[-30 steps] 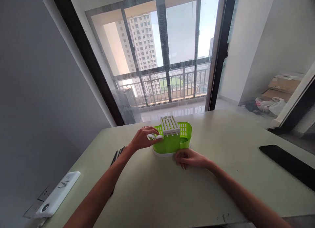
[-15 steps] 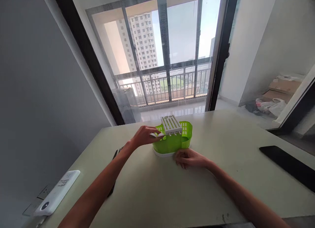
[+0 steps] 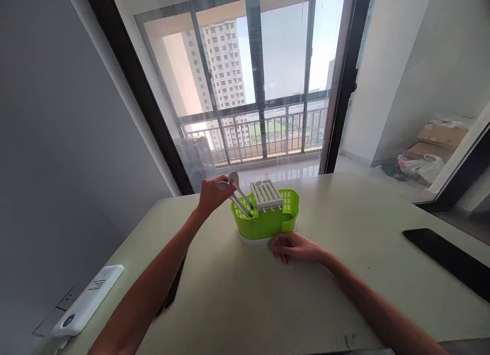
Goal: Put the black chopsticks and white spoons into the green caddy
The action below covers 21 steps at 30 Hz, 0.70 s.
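My left hand (image 3: 214,194) is closed on two white spoons (image 3: 233,181), their bowls up by the fingers. The dark-tipped handles slant down into the left compartment of a green cutlery basket (image 3: 268,223). A white slotted rack (image 3: 267,194) with small hooks sits across the basket's middle. The basket stands upright on a white base (image 3: 250,240). My right hand (image 3: 293,246) rests on the table with curled fingers, beside the front right of that base and seemingly touching it. Nothing shows in its fingers. A black utensil (image 3: 176,286) lies partly hidden behind my left forearm.
The pale table (image 3: 237,304) reaches toward a glass door with a balcony beyond. At its left edge lies a white power strip-like box (image 3: 92,299) by the wall. A flat black object (image 3: 447,258) lies at the right.
My left hand has lifted and shifted left and away from me. The spoons, low at the basket's rim before, now tilt upright with handles in the left compartment. My right hand stays put.
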### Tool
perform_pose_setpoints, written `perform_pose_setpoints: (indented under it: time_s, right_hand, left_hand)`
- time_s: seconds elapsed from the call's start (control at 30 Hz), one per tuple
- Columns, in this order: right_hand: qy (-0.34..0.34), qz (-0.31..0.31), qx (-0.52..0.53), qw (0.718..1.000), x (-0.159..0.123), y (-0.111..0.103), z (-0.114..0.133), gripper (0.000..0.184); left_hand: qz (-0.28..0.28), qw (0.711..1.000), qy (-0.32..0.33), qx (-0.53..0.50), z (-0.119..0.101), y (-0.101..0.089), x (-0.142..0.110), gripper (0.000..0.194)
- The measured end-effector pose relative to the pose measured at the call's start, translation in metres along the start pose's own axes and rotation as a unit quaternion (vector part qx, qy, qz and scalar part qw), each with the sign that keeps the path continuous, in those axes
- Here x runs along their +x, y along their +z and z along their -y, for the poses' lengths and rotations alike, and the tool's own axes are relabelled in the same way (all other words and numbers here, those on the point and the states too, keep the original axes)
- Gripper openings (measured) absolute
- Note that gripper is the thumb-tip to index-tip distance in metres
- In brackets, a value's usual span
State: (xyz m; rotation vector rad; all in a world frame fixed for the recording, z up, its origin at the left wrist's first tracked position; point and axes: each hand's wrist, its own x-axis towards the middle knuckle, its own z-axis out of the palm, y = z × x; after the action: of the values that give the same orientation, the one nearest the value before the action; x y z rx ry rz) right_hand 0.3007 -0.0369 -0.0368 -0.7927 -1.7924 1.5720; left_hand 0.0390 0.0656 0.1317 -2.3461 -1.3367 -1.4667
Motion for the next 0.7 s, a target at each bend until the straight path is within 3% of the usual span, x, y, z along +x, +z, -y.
perform_pose_setpoints:
  time_s: [0.1,0.23,0.33,0.43,0.57,0.7]
  right_hand:
    - [-0.002,0.002,-0.001,1.000,0.001,-0.001,-0.002,0.043]
    - [-0.004,0.004,0.001,1.000,0.001,-0.002,-0.004,0.043]
    - [-0.004,0.002,0.006,1.000,0.000,-0.002,-0.004,0.042]
    - [-0.001,0.004,0.011,1.000,0.000,-0.001,-0.003,0.042]
    - [0.005,-0.003,0.005,1.000,0.000,-0.001,-0.002,0.042]
    - [0.005,0.000,0.003,1.000,0.000,-0.001,-0.004,0.042]
  left_hand:
    - [-0.073,0.985,-0.139,-0.078,0.008,-0.021,0.017,0.031]
    - [-0.045,0.926,-0.309,-0.215,0.032,-0.055,0.030,0.026]
    - [0.045,0.906,-0.353,-0.228,0.054,-0.080,0.021,0.029]
    - [0.210,0.880,-0.377,-0.198,0.073,-0.095,-0.005,0.034]
    - [0.393,0.835,-0.371,-0.103,0.088,-0.095,-0.044,0.043]
    - [0.464,0.810,-0.356,-0.045,0.093,-0.085,-0.066,0.046]
